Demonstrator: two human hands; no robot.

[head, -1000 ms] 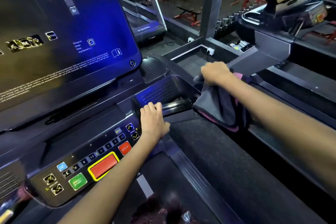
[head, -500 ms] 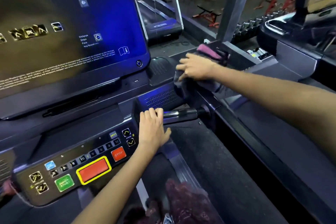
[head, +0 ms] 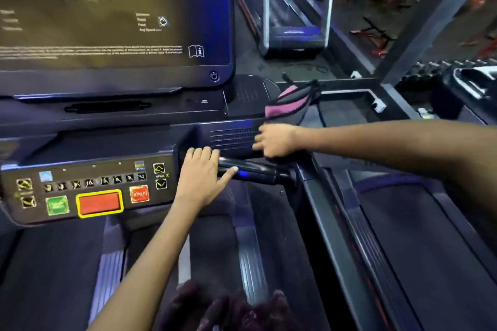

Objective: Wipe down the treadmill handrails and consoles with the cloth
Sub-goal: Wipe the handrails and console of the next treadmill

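A dark grey cloth with pink stripes point(head: 291, 106) is showing at the right edge of the dark, blue-lit treadmill console point(head: 113, 142). On the console's black button panel point(head: 91, 188), a red rectangular button ringed in yellow point(head: 99, 203) is glowing beside a green square button point(head: 57, 205) and a red stop button with pale lettering point(head: 139, 193). The glossy black handrail grip point(head: 258, 173) is reflecting a blue spot.

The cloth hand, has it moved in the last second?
Yes. The right hand with the cloth went from the side rail inward to the console's vented panel, nearer the left hand.
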